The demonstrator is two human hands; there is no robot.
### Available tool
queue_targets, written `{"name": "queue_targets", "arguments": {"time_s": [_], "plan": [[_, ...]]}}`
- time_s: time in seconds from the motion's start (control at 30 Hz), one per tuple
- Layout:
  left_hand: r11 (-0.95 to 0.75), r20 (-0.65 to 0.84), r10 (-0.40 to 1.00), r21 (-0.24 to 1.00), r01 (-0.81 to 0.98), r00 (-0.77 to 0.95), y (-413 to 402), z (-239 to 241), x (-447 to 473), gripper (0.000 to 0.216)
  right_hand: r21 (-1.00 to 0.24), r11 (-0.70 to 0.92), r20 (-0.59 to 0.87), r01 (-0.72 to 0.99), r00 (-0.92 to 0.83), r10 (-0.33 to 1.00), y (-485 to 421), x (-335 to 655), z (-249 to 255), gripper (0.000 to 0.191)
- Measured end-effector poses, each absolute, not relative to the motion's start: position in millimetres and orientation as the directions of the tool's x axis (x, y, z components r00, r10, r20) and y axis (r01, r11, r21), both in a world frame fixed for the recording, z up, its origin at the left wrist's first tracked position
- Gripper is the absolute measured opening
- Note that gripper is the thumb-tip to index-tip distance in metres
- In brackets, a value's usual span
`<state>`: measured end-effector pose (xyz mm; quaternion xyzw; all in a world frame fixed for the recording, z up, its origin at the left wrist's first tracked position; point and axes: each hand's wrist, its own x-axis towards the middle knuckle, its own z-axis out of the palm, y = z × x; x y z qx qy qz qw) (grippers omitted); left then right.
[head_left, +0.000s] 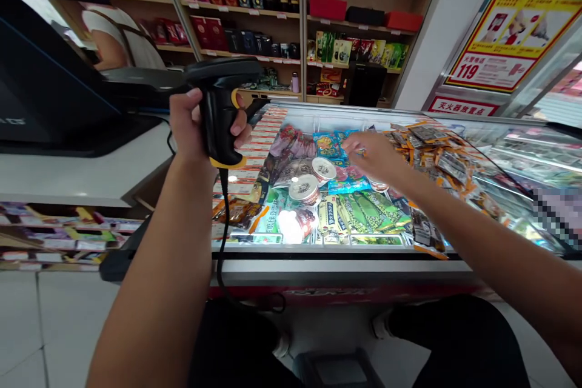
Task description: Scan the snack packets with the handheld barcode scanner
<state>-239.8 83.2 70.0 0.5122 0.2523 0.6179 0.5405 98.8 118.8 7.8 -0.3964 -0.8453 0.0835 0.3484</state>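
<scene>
My left hand [186, 127] is wrapped round the grip of a black and yellow barcode scanner [218, 115], held upright at the left end of a chest freezer [318, 265]. Its cable hangs down past the freezer's front edge. Above the freezer's glass top is my right hand [370, 154], fingers loosely bent and a little apart, with nothing visible in them. Below that hand lie blue packets [348, 185] and white-lidded tubs [304, 189]. To its right, brown packets with orange edges [431, 145] are spread in a loose heap.
A white counter [82, 176] with a dark screen device [50, 73] stands at the left. Shelves of bottles and boxes [327, 9] line the back. Another person [122, 36] stands beyond the counter. A grey object [334, 370] is on the floor between my legs.
</scene>
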Motion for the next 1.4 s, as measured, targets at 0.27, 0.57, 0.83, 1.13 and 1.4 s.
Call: {"name": "queue_targets", "arguments": {"time_s": [0.27, 0.57, 0.83, 1.13, 1.4], "plan": [[-0.270, 0.301, 0.952, 0.908, -0.321, 0.051, 82.5, 60.2, -268.1, 0.055, -0.655, 0.608, 0.302, 0.448, -0.583, 0.754, 49.3, -96.2, -51.2, 0.070], [-0.328, 0.401, 0.894, 0.889, -0.319, 0.201, 93.5, 53.6, -262.9, 0.050, -0.350, 0.703, 0.171, 0.620, -0.695, 0.698, 53.2, -65.4, -28.9, 0.051], [-0.304, 0.408, 0.839, 0.900, -0.311, 0.359, 96.5, 36.6, -215.8, 0.052, -0.478, 0.431, 0.139, 0.766, -0.418, 0.898, 97.2, 66.9, -21.7, 0.072], [-0.169, 0.259, 0.804, 0.962, -0.213, 0.535, 74.2, 2.0, -147.6, 0.057, -0.949, 0.308, 0.314, -0.062, -0.182, 0.932, 131.6, 144.2, -6.3, 0.068], [-0.181, 0.203, 0.771, 0.979, -0.098, 0.604, 68.5, -16.3, -134.1, 0.042, -0.927, 0.292, 0.335, -0.237, -0.169, 0.927, 138.1, 140.2, -22.0, 0.058]]}}
